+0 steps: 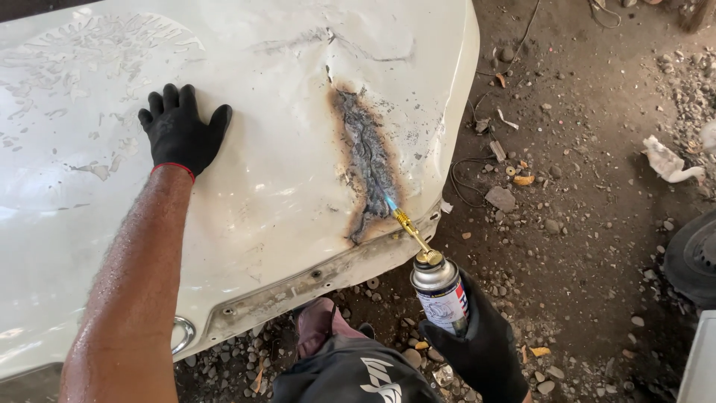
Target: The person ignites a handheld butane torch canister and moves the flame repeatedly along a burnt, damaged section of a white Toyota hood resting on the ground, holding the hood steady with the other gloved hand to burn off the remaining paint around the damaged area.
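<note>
**Flame on a scorched white panel**

The left hand [181, 133], in a black glove with a red cuff, lies open and flat on the large, glossy white car body panel [246, 186], fingers spread and pointing away from the person, well to the left of the damaged area. The bare forearm runs back toward the lower left of the view.

The right hand [481, 343], also in a black glove, is closed around a silver cylindrical gas canister [440, 292], gripping it from below and behind. The canister tilts up and to the left. From its top rises a thin brass torch nozzle [409, 226], and at the tip a small blue flame [390, 202] touches the panel.

The flame meets the lower part of a long, dark burnt streak [365, 160], grey-black in the middle with a brown scorched fringe, that runs down the panel's dented right side to its lower edge. Creases in the sheet show above the streak.

The panel rests on dusty brown ground [582, 186] strewn with small stones, thin wire and scraps. A crumpled white rag [669, 163] lies at the right, well apart from the panel. A dark rounded tyre edge [693, 257] shows at the right border. The person's knee, in dark cloth, sits just below the panel's lower edge.
</note>
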